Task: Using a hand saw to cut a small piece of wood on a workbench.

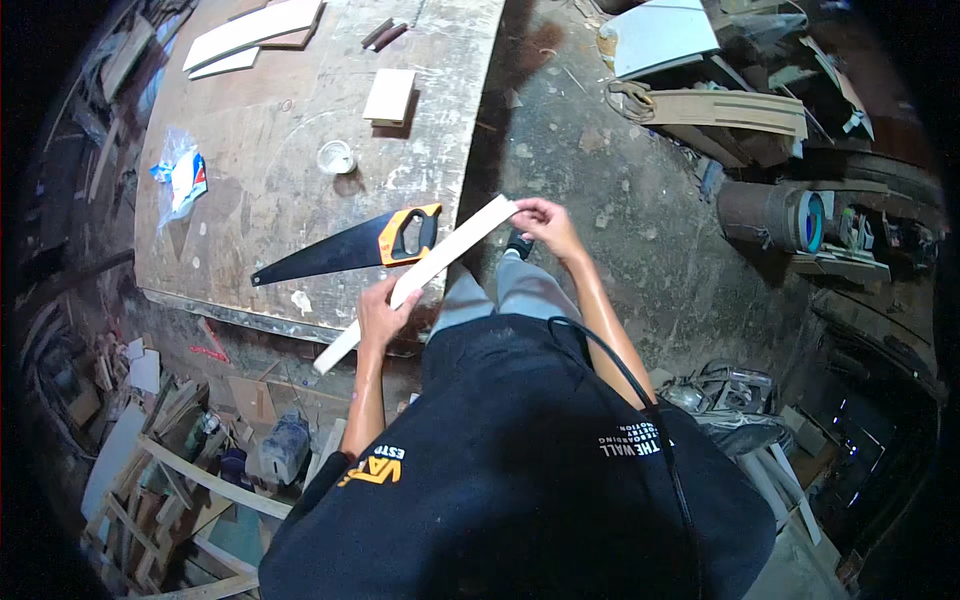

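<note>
A long, pale wooden strip (452, 246) slants across in front of me, its far end up to the right and its near end past the table's front edge. My left hand (382, 312) is wrapped round its lower part. At the upper end, my right hand (546, 226) pinches the strip's tip between thumb and fingers. Just left of the strip, a handsaw (340, 246) with a black blade and an orange-and-black handle lies flat on the worn wooden table (240, 240). Its handle is close to the strip.
On the table are a small round container (336, 157), a pale block (390, 96), a plastic bag (181, 175), dark short pieces (384, 36) and white boards (250, 32). Wood scraps (150, 480) pile up at lower left. Boards (725, 108) and a drum (765, 215) stand right.
</note>
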Tool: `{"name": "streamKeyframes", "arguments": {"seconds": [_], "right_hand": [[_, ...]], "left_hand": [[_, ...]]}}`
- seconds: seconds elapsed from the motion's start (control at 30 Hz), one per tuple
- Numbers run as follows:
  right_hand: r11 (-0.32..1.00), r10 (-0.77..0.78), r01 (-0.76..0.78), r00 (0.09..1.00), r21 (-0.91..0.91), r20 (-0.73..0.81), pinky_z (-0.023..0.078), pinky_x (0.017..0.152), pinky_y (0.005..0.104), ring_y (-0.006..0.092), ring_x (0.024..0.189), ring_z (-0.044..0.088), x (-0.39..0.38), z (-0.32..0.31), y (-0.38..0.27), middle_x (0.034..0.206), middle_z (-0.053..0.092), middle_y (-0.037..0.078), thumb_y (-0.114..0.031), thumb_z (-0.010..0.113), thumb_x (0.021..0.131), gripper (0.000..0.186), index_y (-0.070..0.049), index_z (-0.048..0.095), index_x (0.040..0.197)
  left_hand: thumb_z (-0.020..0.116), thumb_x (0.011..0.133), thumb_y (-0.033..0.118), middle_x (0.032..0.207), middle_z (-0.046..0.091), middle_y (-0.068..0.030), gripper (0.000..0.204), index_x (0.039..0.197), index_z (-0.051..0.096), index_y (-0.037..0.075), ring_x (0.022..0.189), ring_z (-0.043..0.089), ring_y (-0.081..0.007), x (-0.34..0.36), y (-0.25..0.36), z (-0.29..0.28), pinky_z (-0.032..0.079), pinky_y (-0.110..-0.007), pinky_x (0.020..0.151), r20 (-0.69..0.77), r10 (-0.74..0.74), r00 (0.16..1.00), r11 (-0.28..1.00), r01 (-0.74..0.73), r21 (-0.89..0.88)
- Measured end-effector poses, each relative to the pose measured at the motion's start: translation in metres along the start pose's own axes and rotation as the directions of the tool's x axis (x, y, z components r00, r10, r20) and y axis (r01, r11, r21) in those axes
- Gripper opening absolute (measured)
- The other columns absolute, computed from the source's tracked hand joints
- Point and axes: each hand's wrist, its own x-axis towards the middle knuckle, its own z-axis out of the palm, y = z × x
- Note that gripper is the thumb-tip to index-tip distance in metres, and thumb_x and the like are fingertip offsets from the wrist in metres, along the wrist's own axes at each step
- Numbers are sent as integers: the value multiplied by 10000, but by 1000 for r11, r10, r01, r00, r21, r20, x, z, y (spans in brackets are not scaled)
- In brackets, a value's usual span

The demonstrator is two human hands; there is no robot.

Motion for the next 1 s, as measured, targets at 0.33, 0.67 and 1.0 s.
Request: {"name": "streamKeyframes", "arguments": {"seconds": [0.33,0.67,1.0], "right_hand": [[734,51,-200,969,-649,-241,566,791,395,275,845,701,65,120,67,948,713,171,-606,872,621,762,3,643,1017],[796,-19,-263,889,-545,-457,576,820,420,356,896,721,88,124,86,903,723,233,-362,799,684,479,37,705,932],[846,83,-97,995,523,50,420,500,310,131,505,447,-87,-24,24,604,434,7,-158,618,888,190,-65,505,767]], "left_hand": [[807,721,364,780,672,-138,355,839,702,46,736,654,-334,-86,-85,-61,482,-425,655,33,-110,993,943,93,321],[825,677,359,774,682,-117,388,876,715,44,716,652,-313,-78,-74,-72,475,-391,666,95,42,995,948,-70,310],[822,665,359,632,547,-77,368,819,676,57,576,533,-278,-71,-62,-57,373,-393,587,193,286,938,905,-331,268]]}}
